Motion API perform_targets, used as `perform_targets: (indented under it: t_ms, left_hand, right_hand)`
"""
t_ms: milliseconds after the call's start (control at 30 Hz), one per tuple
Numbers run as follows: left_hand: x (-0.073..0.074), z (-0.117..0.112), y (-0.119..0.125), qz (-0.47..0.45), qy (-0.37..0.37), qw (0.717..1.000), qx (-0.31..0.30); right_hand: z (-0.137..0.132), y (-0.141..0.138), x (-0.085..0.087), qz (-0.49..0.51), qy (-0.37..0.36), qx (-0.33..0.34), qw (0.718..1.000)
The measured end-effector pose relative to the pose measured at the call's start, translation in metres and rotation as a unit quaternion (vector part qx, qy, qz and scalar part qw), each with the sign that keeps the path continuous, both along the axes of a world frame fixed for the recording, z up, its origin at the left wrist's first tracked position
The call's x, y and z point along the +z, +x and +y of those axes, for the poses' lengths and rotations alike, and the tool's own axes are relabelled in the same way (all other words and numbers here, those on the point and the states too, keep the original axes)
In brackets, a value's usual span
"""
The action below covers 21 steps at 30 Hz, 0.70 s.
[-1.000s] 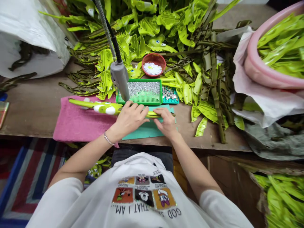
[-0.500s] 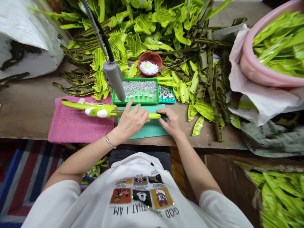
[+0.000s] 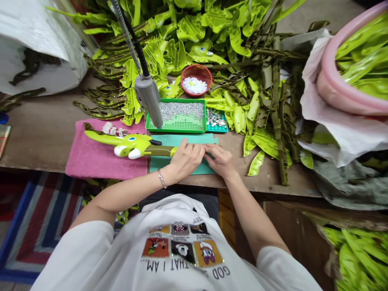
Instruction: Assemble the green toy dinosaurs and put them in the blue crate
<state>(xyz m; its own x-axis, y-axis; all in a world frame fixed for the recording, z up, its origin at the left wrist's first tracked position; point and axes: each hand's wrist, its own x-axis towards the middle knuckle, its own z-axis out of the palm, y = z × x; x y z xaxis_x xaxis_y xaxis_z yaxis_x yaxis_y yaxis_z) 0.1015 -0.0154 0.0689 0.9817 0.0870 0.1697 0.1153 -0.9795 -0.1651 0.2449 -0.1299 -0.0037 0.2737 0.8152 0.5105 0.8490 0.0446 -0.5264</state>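
Note:
A lime-green and olive plastic toy (image 3: 138, 144) with a long curved beak, white knobs and a blue eye lies across the pink towel (image 3: 103, 165) and the teal mat (image 3: 169, 165). My left hand (image 3: 188, 157) is closed around its right-hand end, hiding it. Touching those fingertips, my right hand (image 3: 221, 158) is pinched at the same end; what lies between its fingers is hidden. Just behind my hands stands a green tray (image 3: 176, 130) of small silver screws. A grey electric screwdriver (image 3: 148, 101) hangs above the tray's left side, apart from both hands.
A red bowl (image 3: 201, 72) of white pieces and a small teal tray (image 3: 222, 126) of metal discs stand beyond. Heaps of green parts (image 3: 188, 28) and olive strips (image 3: 275, 109) cover the back and right. A pink tub (image 3: 327, 76) stands at the far right.
My left hand has slid right along the toy to its end, close against my right hand. The toy's beaked part has turned, showing more of its side. The view has shifted slightly.

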Motion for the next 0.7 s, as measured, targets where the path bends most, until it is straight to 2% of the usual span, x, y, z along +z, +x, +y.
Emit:
perform_targets:
  t_ms: [100, 200, 300, 400, 467, 567, 633, 700]
  left_hand:
    - [-0.004, -0.005, -0.002, 0.002, -0.002, 1.0, 0.007]
    - [-0.007, -0.007, -0.018, -0.004, -0.023, 1.0, 0.017]
    - [-0.001, 0.001, -0.055, -0.015, -0.074, 0.996, 0.045]
    - [0.015, 0.023, -0.106, -0.055, -0.133, 0.988, 0.06]
    - [0.025, 0.04, -0.133, -0.078, -0.147, 0.985, 0.048]
    - [0.035, 0.057, -0.153, -0.083, -0.068, 0.992, 0.065]
    - [0.041, 0.063, -0.155, -0.091, -0.022, 0.992, 0.084]
    - [0.048, 0.071, -0.154, -0.111, -0.007, 0.989, 0.095]
  right_hand:
    - [-0.003, -0.002, -0.002, -0.028, 0.005, 0.004, 1.0]
    - [-0.005, -0.006, -0.005, -0.047, 0.04, 0.03, 0.998]
    - [-0.006, -0.01, -0.006, -0.071, 0.063, 0.046, 0.994]
    - [-0.003, -0.014, -0.002, -0.088, 0.055, 0.049, 0.993]
    - [0.001, -0.015, 0.004, -0.093, 0.057, 0.069, 0.992]
    - [0.008, -0.015, 0.014, -0.087, 0.069, 0.065, 0.992]
    - [0.012, -0.014, 0.022, -0.078, 0.061, 0.037, 0.994]
    - [0.014, -0.012, 0.03, -0.068, 0.051, 0.029, 0.996]
